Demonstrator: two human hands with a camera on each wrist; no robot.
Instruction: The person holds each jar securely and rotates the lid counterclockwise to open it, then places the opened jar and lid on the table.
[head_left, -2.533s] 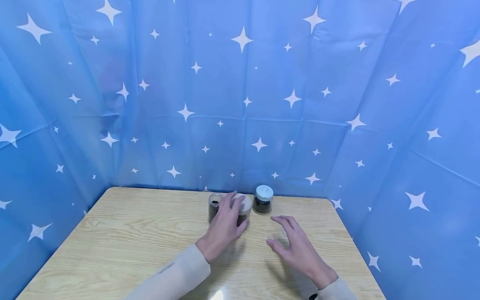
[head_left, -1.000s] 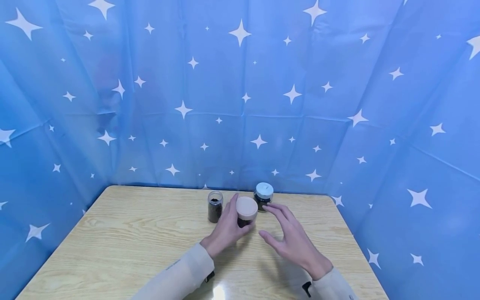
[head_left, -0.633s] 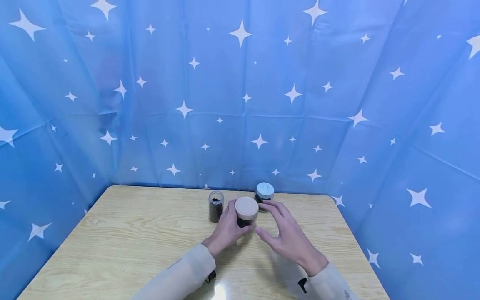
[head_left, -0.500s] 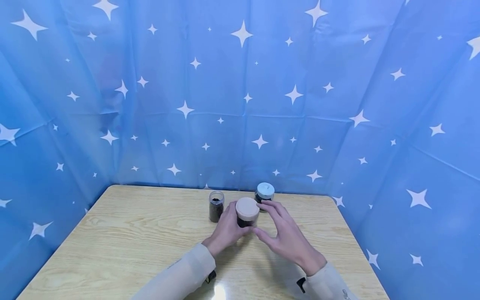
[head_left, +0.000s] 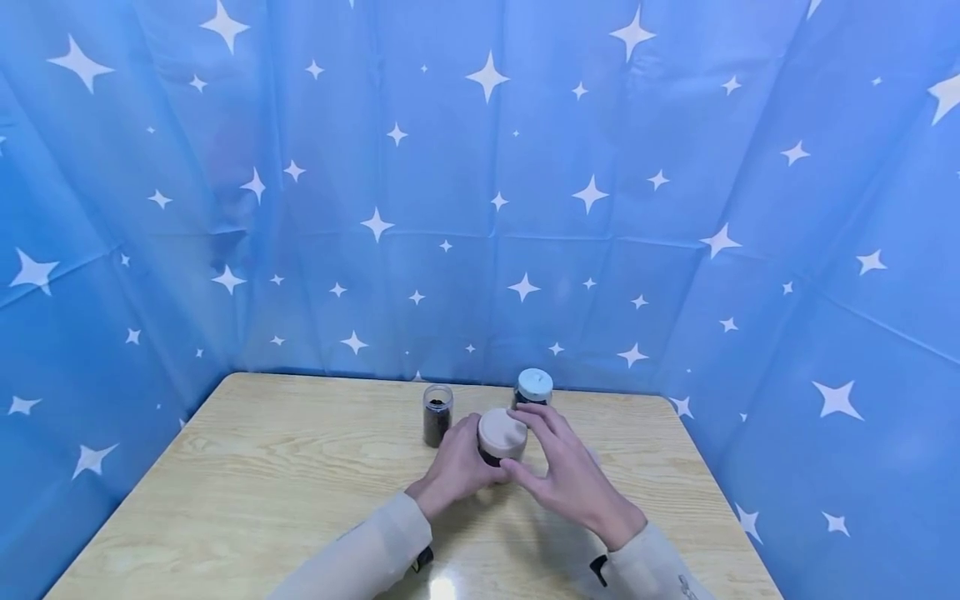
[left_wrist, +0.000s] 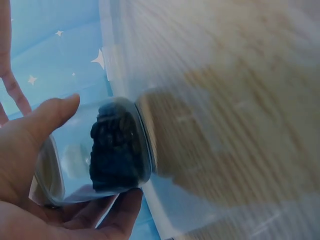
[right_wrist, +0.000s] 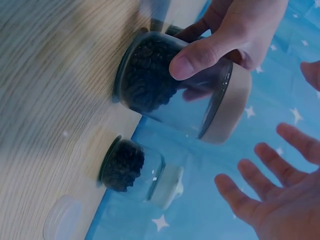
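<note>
My left hand point(head_left: 453, 467) grips the side of a clear glass jar point(right_wrist: 155, 80), its thumb and fingers round the glass. Dark lumpy pieces fill the jar's lower part, and a pale pinkish lid point(head_left: 502, 432) caps it. Its base is at or just above the table; I cannot tell if they touch. My right hand point(head_left: 570, 483) reaches to the lid's right side in the head view, thumb and fingers spread. In the right wrist view, those fingers point(right_wrist: 270, 185) are apart from the lid.
Left of the held jar stands a lidless glass jar point(head_left: 437, 421) with dark contents. Behind it on the right is a jar with a light blue lid point(head_left: 535, 385). A loose whitish lid point(right_wrist: 62, 220) lies on the wooden table point(head_left: 285, 467). A starry blue curtain point(head_left: 450, 167) hangs behind.
My left hand has shifted from over the lid to the jar's side, and the jar has come nearer and slightly right. My right hand has moved left, up to the lid.
</note>
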